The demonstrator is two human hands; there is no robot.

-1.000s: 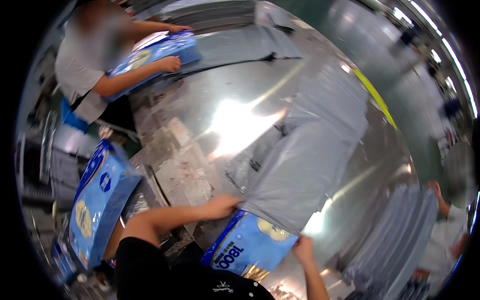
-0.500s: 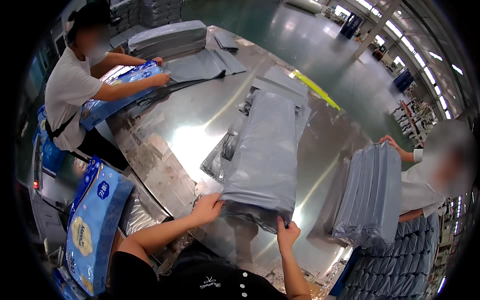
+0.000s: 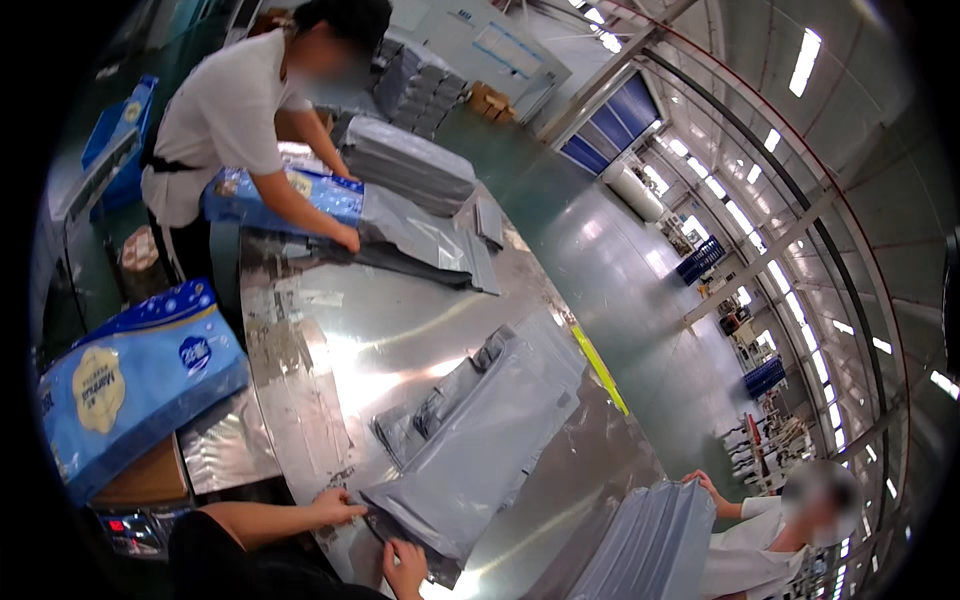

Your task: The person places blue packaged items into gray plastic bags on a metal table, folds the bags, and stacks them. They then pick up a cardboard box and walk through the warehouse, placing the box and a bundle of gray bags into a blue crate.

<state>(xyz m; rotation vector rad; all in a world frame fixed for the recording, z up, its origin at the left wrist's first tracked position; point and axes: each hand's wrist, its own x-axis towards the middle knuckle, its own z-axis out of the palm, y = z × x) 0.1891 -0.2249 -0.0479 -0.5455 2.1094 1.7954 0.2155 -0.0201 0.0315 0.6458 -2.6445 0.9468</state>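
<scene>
On the shiny metal table (image 3: 590, 450), our left hand (image 3: 338, 507) pinches the long grey plastic bag (image 3: 465, 465); whether our right hand (image 3: 405, 570) grips its near end, we can't tell; even tension should help

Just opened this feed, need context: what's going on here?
The camera wearer's left hand grips the near end of a gray bag lying on a metal table; the right hand is there too, its grip unclear. Upper left, a co-worker handles a blue package. Lower right, another co-worker has a hand on a gray bundle. A second blue package sits left of the table.
</scene>
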